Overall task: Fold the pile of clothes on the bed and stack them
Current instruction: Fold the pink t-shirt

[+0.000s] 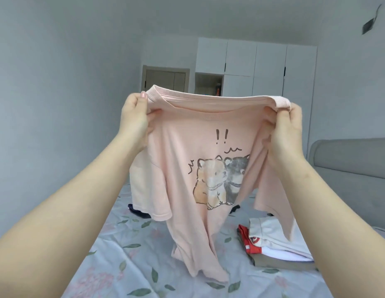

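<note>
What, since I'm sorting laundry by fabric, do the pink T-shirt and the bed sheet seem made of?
Pink T-shirt: probably soft cotton-like jersey knit, matte; it hangs limp in folds from the left hand and right hand, with a ribbed neckband. Bed sheet: seemingly thin woven cloth, smooth, printed with leaves and flowers, lightly wrinkled; the fibre cannot be told.

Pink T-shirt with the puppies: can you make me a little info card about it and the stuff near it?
held item: pink fabric T-shirt with two cartoon dogs, lifted above the bed, print facing the camera
left hand: grips one end of the neckline
right hand: grips the other end
shirt bottom: hangs crumpled toward the sheet
folded stack: white, red and tan folded clothes, on the bed, right side
bed: pale floral-print bedsheet
not yet folded: dark clothes, partly hidden behind the shirt
</note>
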A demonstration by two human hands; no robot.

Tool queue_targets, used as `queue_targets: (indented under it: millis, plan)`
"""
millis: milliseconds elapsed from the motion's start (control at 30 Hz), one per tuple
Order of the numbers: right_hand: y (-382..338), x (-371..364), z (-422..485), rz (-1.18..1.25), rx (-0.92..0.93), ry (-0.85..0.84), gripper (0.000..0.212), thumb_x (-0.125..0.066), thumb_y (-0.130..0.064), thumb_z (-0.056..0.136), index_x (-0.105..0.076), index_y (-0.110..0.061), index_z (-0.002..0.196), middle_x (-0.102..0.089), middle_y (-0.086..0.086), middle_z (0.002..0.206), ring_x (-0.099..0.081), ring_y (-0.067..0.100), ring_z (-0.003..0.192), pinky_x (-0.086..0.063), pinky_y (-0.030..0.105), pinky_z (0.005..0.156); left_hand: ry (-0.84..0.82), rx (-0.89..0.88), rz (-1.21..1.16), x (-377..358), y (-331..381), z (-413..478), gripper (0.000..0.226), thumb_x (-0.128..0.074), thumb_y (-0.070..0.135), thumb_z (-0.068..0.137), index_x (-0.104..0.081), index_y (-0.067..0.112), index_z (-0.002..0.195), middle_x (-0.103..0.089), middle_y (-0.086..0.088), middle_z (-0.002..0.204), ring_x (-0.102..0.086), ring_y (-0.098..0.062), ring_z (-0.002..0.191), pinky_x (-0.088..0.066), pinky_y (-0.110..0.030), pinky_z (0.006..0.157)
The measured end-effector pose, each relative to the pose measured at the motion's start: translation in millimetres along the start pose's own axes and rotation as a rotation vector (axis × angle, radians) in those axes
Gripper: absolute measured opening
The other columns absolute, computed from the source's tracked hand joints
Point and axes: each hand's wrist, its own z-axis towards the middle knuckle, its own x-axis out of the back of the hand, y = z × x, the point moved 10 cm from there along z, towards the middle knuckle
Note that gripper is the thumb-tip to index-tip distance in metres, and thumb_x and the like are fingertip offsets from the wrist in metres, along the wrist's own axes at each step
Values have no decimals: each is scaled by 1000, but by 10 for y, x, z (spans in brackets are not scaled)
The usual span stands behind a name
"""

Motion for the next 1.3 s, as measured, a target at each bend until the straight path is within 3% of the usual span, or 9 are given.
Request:
queue_targets:
  millis: [133,400,533,667,800,967,1100,1200,1300]
  plan:
    - [-428,-66,43,-45,139,-3,20,-33,-40,97,-51,-44,90,-64,-11,111,-58,6,103,-37,25,79,10,-124,-62,11,418,-3,24,-35,40,101,-45,29,82,-68,18,82,-70,-11,94,-41,-36,79]
    - [-648,-114,162,33,264,-6,17,-37,-29,98,-52,-35,93,-63,-3,110,-58,7,106,-45,30,98,44,-295,-56,-30,818,49,24,-35,34,102,-44,26,81,-60,0,103,-61,-27,112,-47,-24,72]
    - [-210,-124,230,-58,223,-27,13,-39,-38,95,-52,-40,94,-62,-8,110,-56,11,113,-43,36,104,39,-296,73,-32,492,167,24,-36,33,102,-43,26,79,-60,-2,101,-63,-27,105,-46,-21,73]
    - [597,-117,218,-200,175,-71,18,-37,-29,98,-50,-40,104,-57,-11,115,-52,8,115,-41,29,103,13,-181,134,51,-388,313,24,-37,27,102,-45,23,80,-64,-11,106,-63,-27,106,-52,-30,88]
    - [1690,-114,119,-329,46,-123,18,-38,-23,101,-51,-27,113,-52,-22,101,-48,3,103,-36,8,84,21,-7,234,268,-1636,412,24,-38,22,102,-47,20,80,-60,-12,106,-61,-31,110,-50,-34,95]
    - [3168,6,-60,-519,-121,-172,18,-43,-26,99,-52,-28,114,-53,-25,96,-45,-3,95,-30,0,71,41,235,382,643,-3293,416,24,-40,20,101,-49,20,78,-62,-6,92,-63,-20,87,-46,-44,99]
    - [4413,60,-195,-534,-343,-246,26,-41,-17,97,-42,-36,115,-55,-20,105,-51,2,98,-33,7,73,32,329,520,854,-4392,495,24,-42,27,99,-51,26,77,-59,10,78,-66,-21,90,-43,-31,84]
    - [5111,87,-158,-667,-381,-272,43,-40,-12,93,-38,-33,131,-50,-20,101,-48,-8,83,-31,2,63,20,337,590,930,-5059,619,25,-42,30,99,-51,28,75,-60,12,79,-63,-12,84,-40,-26,74]
    - [5696,31,4,-723,-361,-314,52,-41,-12,91,-33,-33,137,-49,-16,111,-48,5,91,-32,7,68,-2,309,704,929,-5583,783,27,-40,33,99,-49,29,74,-57,12,78,-53,-5,76,-36,-22,66]
